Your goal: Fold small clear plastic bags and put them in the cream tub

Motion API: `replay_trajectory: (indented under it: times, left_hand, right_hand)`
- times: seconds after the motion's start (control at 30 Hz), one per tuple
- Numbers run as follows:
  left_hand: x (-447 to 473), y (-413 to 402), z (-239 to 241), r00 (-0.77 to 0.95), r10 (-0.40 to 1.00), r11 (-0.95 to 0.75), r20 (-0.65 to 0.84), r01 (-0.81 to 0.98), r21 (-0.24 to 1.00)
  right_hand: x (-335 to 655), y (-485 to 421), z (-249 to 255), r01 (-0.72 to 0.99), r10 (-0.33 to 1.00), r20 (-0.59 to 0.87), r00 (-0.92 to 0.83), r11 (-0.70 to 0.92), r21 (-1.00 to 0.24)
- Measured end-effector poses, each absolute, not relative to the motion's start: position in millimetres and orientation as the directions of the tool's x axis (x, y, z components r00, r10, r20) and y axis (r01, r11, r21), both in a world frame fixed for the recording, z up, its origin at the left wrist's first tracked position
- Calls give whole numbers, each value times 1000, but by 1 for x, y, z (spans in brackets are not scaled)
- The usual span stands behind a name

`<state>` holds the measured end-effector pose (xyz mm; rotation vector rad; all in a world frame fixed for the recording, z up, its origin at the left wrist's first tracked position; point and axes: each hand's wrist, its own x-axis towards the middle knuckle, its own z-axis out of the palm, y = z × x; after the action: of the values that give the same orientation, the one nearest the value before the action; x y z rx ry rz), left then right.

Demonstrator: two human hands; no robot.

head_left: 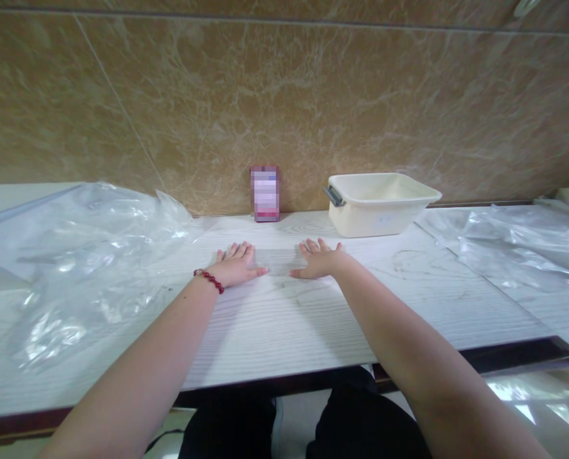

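My left hand (pixel 236 263) lies flat on the white wood-grain table (pixel 265 325), fingers spread, with a red bead bracelet (pixel 210 279) at its wrist. Palm down to its right is my right hand (pixel 319 259), also with fingers apart. Neither hand holds anything, and a gap of bare tabletop separates the thumbs. Beyond my right hand stands a cream plastic bin (pixel 380 213) with a grey clip handle on its left end. A small upright phone-like rectangle (pixel 265 194), its face blurred out, leans against the wall between and behind my hands.
Crumpled clear plastic sheeting (pixel 97 255) spreads over the table's left side. More clear plastic (pixel 518 239) lies at the right. A brown marble-patterned wall (pixel 246 95) rises along the back edge. The table's dark front edge (pixel 265 384) runs close to my legs.
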<state>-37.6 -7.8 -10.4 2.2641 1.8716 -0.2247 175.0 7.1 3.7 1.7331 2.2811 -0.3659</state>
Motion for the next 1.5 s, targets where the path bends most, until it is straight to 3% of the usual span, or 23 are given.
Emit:
replay_trajectory:
  times: [0.1,0.2,0.33,0.73,1.07,1.27,1.37,1.5]
  left_hand:
    - [-37,-8,-9,192,953,-184,-233,981,57]
    - [-37,-9,-8,187,957,-180,-223,982,53]
    - [-40,-6,-11,197,959,-188,-206,980,62]
    - [-55,18,-26,219,971,-235,97,950,208]
    - [-56,22,-33,238,953,-284,189,918,276]
    - [-58,26,-36,257,935,-333,246,876,348]
    - [-59,27,-37,245,932,-341,267,844,414]
    - [-58,26,-36,195,949,-308,247,738,601]
  right_hand:
    - [179,15,5,949,921,-233,-311,289,-124]
    - [178,24,1,946,966,-47,-254,237,-222]
    - [172,29,-9,930,961,69,-266,275,-245]
    - [166,33,-18,916,958,72,-277,286,-279]
    - [170,31,-9,849,908,127,-400,419,-320]
    - [172,34,-11,784,885,154,-440,462,-414]
    - [172,36,-13,744,871,181,-457,486,-459]
    - [173,37,-13,683,861,207,-465,497,-535]
